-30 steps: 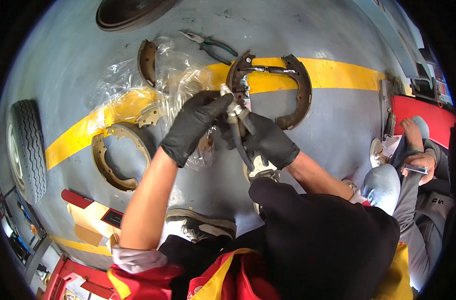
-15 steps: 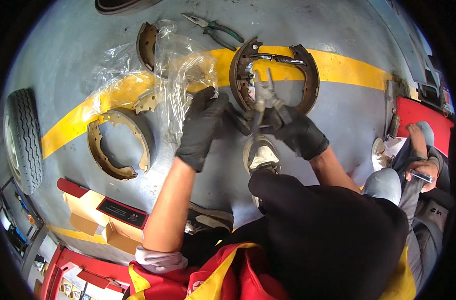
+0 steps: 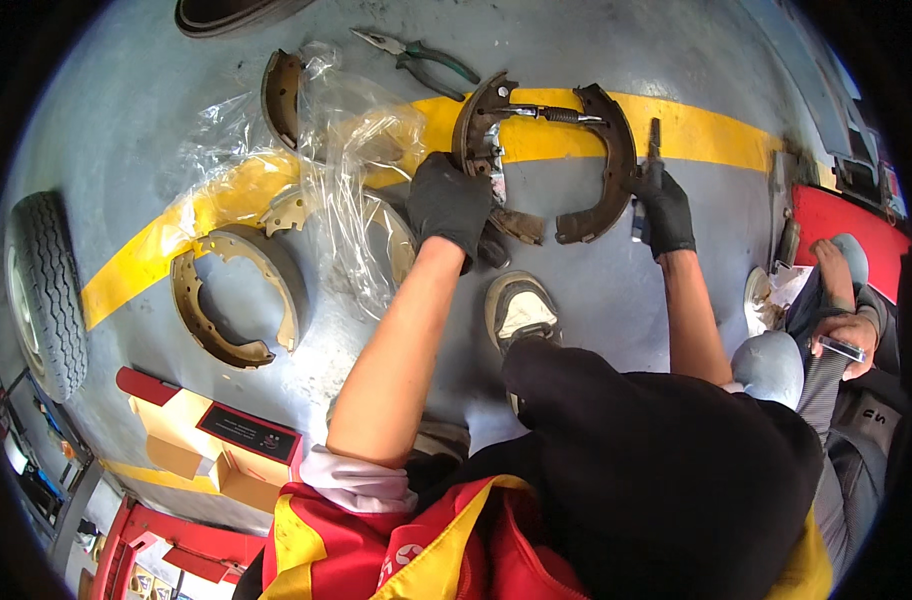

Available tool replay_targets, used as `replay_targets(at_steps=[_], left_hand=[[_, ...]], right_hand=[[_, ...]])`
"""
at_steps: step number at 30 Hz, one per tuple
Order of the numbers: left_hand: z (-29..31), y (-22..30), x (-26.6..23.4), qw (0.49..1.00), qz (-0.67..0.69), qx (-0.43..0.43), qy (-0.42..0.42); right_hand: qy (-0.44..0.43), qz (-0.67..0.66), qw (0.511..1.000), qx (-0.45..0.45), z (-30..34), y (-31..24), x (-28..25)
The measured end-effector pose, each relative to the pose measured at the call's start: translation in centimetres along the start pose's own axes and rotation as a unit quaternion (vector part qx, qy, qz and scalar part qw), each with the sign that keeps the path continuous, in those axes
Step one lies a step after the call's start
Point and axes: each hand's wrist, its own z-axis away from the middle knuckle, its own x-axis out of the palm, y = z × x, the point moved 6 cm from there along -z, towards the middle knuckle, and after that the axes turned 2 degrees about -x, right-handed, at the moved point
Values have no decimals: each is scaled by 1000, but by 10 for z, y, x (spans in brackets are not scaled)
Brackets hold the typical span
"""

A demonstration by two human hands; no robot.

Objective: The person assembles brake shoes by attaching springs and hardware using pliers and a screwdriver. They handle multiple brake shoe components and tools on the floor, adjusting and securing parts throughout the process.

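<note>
Two worn brake shoes lie on the floor in front of me, the left brake shoe (image 3: 473, 125) and the right brake shoe (image 3: 619, 150), joined near their upper ends by a spring-wrapped adjuster rod (image 3: 556, 115). My left hand (image 3: 448, 207), in a black glove, is closed on the left shoe's outer edge; its fingertips are partly hidden. In my right hand (image 3: 666, 208), also gloved, is a pair of pliers (image 3: 655, 140), jaws pointing away from me. Its fingers come up against the right shoe's outer side. My shoe (image 3: 523, 305) is just below the brake shoes.
Clear plastic wrapping (image 3: 346, 180) covers some lighter brake shoes at left, beside an unwrapped brake shoe (image 3: 201, 310). Green-handled pliers (image 3: 426, 62) lie farther off. An opened box (image 3: 206, 430) and a tyre (image 3: 46, 285) are at left. Another person's hand (image 3: 846, 335) holds a phone at right.
My left hand has moved from the plastic wrapping to the left brake shoe. My right hand has swung right with the pliers, from between the shoes to outside the right one.
</note>
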Motion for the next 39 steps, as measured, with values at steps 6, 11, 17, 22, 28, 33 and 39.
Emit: replay_targets(at_steps=[6, 11, 17, 22, 28, 33, 39], left_hand=[[-13, -5, 8, 989, 113, 16, -97], [15, -3, -14, 935, 334, -57, -101], [21, -6, -59, 890, 434, 1, -140], [32, -23, -90, 782, 601, 0, -164], [36, -48, -103, 743, 648, -21, -167], [42, -40, -107, 703, 688, 9, -180], [37, -50, -105, 753, 615, 24, -232]], right_hand=[[2, -72, 993, 92, -2, 15, 13], [-10, -197, 972, 127, 15, -21, 27], [-12, -180, 983, 47, 20, -64, 38], [14, -174, 984, -31, 21, -99, 43], [-13, -112, 991, -77, 32, -149, 47], [-31, -113, 989, -85, 27, -148, 54], [-72, -141, 981, -109, -9, -90, 85]])
